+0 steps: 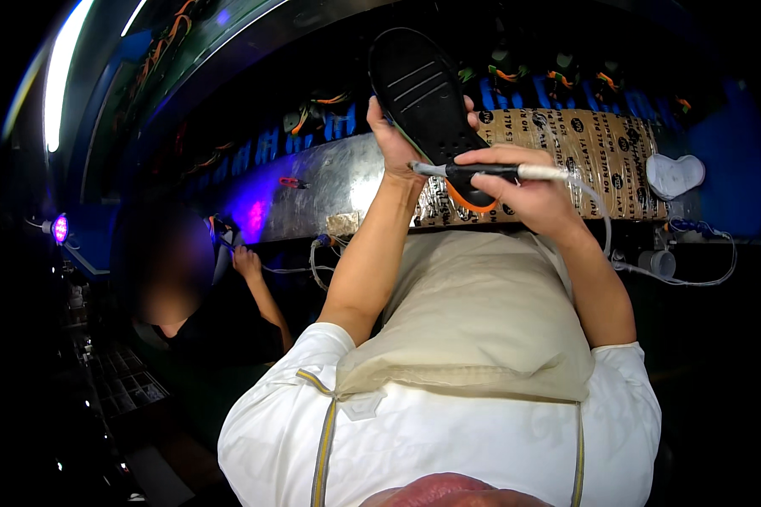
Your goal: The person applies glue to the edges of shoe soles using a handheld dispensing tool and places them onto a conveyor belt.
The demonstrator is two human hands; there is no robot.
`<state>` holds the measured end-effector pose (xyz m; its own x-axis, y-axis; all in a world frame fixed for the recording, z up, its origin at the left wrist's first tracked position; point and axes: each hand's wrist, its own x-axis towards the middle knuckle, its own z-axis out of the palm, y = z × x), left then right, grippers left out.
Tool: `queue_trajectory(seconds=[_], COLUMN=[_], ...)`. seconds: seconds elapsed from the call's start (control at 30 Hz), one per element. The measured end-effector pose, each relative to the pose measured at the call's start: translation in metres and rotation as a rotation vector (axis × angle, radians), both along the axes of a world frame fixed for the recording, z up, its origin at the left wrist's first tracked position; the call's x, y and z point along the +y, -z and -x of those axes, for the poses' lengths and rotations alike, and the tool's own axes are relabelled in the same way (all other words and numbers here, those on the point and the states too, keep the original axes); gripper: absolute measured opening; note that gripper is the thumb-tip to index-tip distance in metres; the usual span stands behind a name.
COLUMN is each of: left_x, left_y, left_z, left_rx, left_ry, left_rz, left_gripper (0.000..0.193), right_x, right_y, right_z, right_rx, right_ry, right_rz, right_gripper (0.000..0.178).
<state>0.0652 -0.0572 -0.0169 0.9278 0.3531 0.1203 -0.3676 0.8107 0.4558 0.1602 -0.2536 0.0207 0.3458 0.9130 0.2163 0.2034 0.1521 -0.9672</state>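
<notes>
My left hand (391,139) is closed round a black shoe sole (418,95) with an orange edge at its near end. The sole is tilted up, and the side facing me shows several thin lines across its far half. In my right hand (533,196) is a black-handled brush (482,171) with a pale metal neck, gripped between thumb and fingers. Its tip points left, beside my left wrist and over the near part of the sole; whether it touches anything I cannot tell. A clear tube (604,211) runs from the brush's white end down to the right.
Brown printed paper (626,144) covers the bench ahead, with bare metal (313,203) to its left and a small red tool (292,182) on it. A white sole-shaped piece (675,175) lies right. Shoes on blue holders (558,84) line the back. A co-worker's hand (247,262) works at left.
</notes>
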Motion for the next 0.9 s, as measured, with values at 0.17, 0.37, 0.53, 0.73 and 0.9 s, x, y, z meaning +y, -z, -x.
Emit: queue_trajectory(seconds=[0.17, 0.37, 0.53, 0.73, 0.9], left_x=[0.007, 0.020, 0.029, 0.020, -0.004], left_y=[-0.010, -0.022, -0.034, -0.068, -0.097], left_z=[-0.007, -0.010, -0.015, -0.031, -0.050], left_rx=[-0.043, -0.133, -0.247, -0.133, 0.051], left_ry=[-0.086, -0.028, 0.051, 0.131, 0.182], left_rz=[-0.157, -0.049, -0.229, -0.460, -0.631], left_gripper=[0.094, 0.107, 0.108, 0.112, 0.100], right_x=[0.010, -0.014, -0.027, -0.032, -0.046], right_y=[-0.003, -0.021, -0.011, -0.019, -0.030], right_z=[0.013, 0.000, -0.009, -0.021, -0.025], right_rx=[-0.048, 0.417, 0.037, -0.331, -0.545], right_ry=[0.143, 0.022, 0.176, -0.170, 0.032], right_rz=[-0.145, -0.106, -0.076, -0.193, -0.064], right_gripper=[0.028, 0.031, 0.026, 0.033, 0.034])
